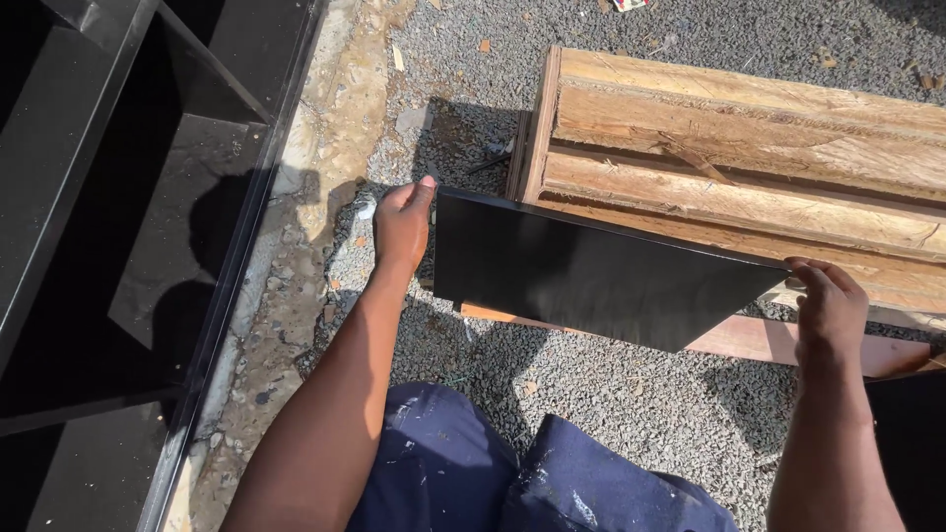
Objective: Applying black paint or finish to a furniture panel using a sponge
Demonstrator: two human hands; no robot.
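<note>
A flat black rectangular board (591,271) is held level above the gravel, in front of my knees. My left hand (402,225) grips its left end, fingers wrapped round the edge. My right hand (830,307) holds its right end, thumb on top. The board partly covers the near edge of a rough wooden pallet (749,138) behind it.
A large black shelf unit (128,227) with several compartments lies on the ground at the left. A strip of sandy concrete (325,167) runs between it and the grey gravel (611,394). My blue trousers (493,473) fill the bottom middle.
</note>
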